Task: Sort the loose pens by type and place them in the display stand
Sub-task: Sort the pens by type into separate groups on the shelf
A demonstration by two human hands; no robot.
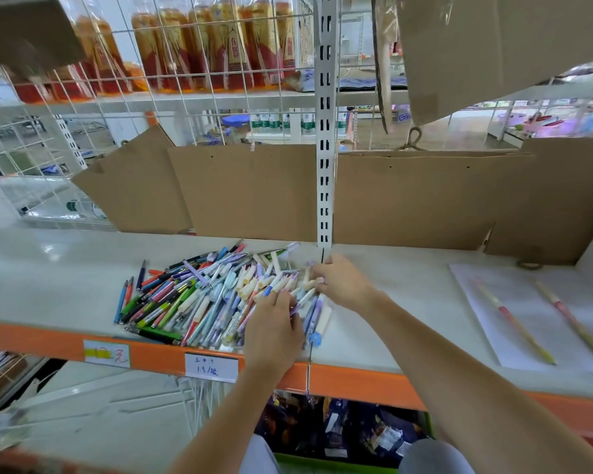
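Pens (199,299): slim plastic cylinders, heaped.

Pens (202,295): glossy plastic. Shelf (48,268): smooth, slightly glossy white. Backing panels (254,193): matt brown cardboard. Upright (326,131): white-painted metal.

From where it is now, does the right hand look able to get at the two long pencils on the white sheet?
Probably yes. The right hand is at the pen pile; bare shelf lies between it and the pencils.
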